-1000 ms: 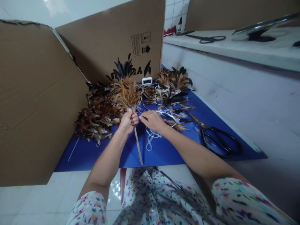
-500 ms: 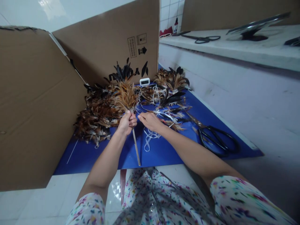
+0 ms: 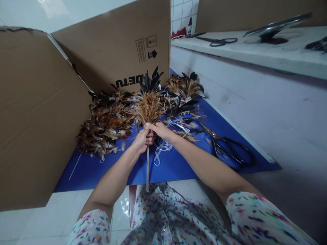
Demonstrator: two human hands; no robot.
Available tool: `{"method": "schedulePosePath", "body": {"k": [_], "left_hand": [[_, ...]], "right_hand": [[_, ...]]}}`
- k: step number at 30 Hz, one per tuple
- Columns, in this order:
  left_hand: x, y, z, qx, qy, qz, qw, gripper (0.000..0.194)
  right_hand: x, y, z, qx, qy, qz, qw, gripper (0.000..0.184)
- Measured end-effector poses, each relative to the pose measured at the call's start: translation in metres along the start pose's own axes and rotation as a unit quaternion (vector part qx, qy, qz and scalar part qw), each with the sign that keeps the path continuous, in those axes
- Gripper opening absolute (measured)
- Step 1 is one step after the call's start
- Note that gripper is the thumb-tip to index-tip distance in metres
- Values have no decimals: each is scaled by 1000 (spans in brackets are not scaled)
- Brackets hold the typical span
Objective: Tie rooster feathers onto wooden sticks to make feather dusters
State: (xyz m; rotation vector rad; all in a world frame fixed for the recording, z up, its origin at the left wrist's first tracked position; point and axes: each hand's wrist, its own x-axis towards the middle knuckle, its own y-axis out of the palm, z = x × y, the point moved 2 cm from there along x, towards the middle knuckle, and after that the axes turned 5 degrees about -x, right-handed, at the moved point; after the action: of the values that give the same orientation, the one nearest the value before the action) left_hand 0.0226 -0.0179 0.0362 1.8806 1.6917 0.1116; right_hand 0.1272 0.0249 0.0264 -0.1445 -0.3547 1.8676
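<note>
Below the feathers, my left hand point(image 3: 144, 140) is wrapped round the thin wooden stick of a feather duster point(image 3: 149, 108). The duster has brown feathers with black ones at its tip, and its bare stick points down toward me. My right hand point(image 3: 161, 130) is closed at the base of the feathers, its thumb against my left thumb; its fingertips are mostly hidden. Loose white string point(image 3: 162, 146) lies on the blue table point(image 3: 173, 168) just below my right hand. Large black-handled scissors point(image 3: 233, 153) rest to the right.
Brown feather bundles point(image 3: 106, 126) are heaped at the left, with another feather bundle point(image 3: 184, 85) at the back right. Cardboard panels point(image 3: 109, 47) stand behind and at the left. A white ledge point(image 3: 242, 51) on the right bears smaller scissors point(image 3: 219, 41).
My right hand has come in from the right to meet my left hand at the duster's base. The duster has shifted right and turned, its stick now nearly upright in view.
</note>
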Motion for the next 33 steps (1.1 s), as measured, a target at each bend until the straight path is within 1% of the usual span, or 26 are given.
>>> {"method": "schedulePosePath", "body": {"k": [3, 8, 10, 13, 20, 25, 29, 31, 33], "left_hand": [[0, 1, 0, 6, 3, 11, 1000, 40], [-2, -1, -3, -1, 14, 23, 1000, 39], [-3, -1, -4, 2, 14, 12, 1000, 36], [-4, 0, -5, 21, 17, -11, 1000, 34], [-6, -2, -5, 78, 52, -26, 995, 37], [-4, -5, -8, 126, 63, -52, 989, 33], [-4, -3, -6, 165, 64, -70, 982, 30], [-4, -3, -3, 168, 56, -72, 982, 28], [-4, -2, 1, 170, 46, -65, 982, 28]], "right_hand": [[-3, 2, 0, 58, 22, 7, 998, 42], [-3, 2, 1, 103, 4, -6, 995, 50], [-3, 2, 1, 131, 9, -5, 991, 50], [-4, 4, 3, 153, 28, 13, 988, 50], [-3, 0, 1, 173, 42, 31, 984, 48], [-1, -5, -5, 168, 66, 34, 983, 40], [-2, -1, -5, 170, 62, 62, 982, 38], [-4, 4, -3, 180, 60, 76, 979, 38], [-5, 8, -1, 211, 73, 79, 972, 38]]}}
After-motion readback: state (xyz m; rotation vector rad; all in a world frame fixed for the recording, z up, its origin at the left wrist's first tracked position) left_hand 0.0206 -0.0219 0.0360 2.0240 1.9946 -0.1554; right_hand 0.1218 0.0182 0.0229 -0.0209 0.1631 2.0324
